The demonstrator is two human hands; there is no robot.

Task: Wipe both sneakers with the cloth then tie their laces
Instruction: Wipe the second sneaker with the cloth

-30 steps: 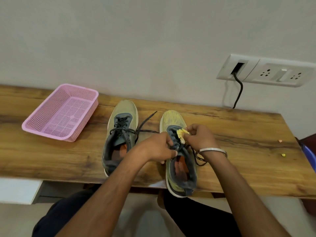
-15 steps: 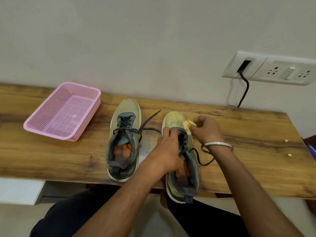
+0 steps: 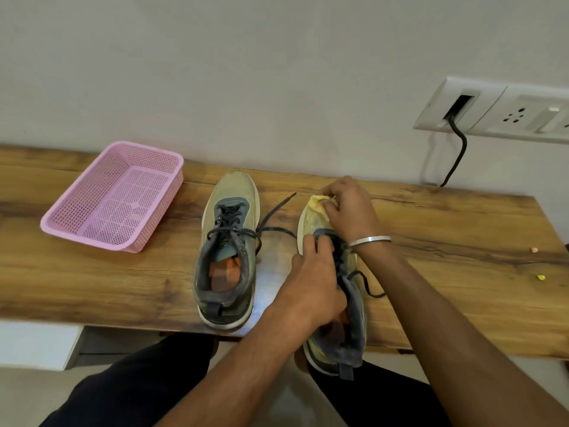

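Head view: right hand (image 3: 349, 208) pinches yellow cloth (image 3: 317, 201) against toe of right sneaker (image 3: 311, 223); left hand (image 3: 311, 278) grips its tongue and laces. Left sneaker (image 3: 229, 248) stands beside it on bench (image 3: 446, 248). Wiping under way; both laces untied.

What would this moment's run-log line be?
step: wiping | right hand: cloth on right sneaker toe | left hand: steadying it | left sneaker: untied

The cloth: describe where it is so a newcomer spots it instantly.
On the wooden table, find the right-hand sneaker of the pair. At its toe, the right hand pinches a small crumpled yellow cloth, brighter than the shoe's dull fabric.
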